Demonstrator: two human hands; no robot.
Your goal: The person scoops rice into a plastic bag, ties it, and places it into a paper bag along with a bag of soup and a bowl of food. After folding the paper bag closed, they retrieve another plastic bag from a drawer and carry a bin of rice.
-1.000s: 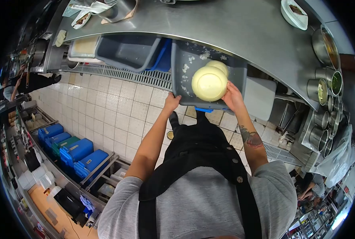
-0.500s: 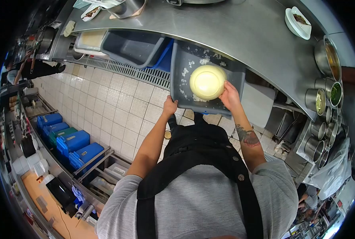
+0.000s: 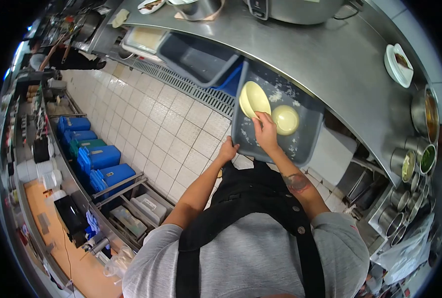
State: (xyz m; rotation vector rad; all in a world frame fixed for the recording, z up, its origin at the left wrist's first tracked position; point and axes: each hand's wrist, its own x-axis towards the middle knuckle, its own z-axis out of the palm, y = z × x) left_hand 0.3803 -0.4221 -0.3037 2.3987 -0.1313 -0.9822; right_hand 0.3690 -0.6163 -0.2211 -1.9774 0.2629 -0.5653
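My right hand (image 3: 265, 133) pinches the rim of a pale yellow bowl (image 3: 253, 99), which is tipped on its side over the left part of a grey plastic tub (image 3: 314, 133). Just right of that bowl, a second yellow bowl (image 3: 286, 119) lies upside down on the tub's floor. Clumps of white rice (image 3: 276, 95) are scattered around both bowls. At the tub's near left corner, my left hand (image 3: 228, 150) is closed on the rim.
Another grey tub (image 3: 196, 57) stands to the left, beside a floor drain grate (image 3: 181, 85). A steel counter (image 3: 300, 54) overhangs the tubs, carrying a rice cooker (image 3: 295, 11) and a white dish (image 3: 398, 65). Blue lidded bins (image 3: 112, 176) line the left. A person (image 3: 64, 58) stands far left.
My right hand has moved left and now holds one bowl on its side, while another lies upside down in the tub. My view has shifted; my left hand stays at the tub's corner.
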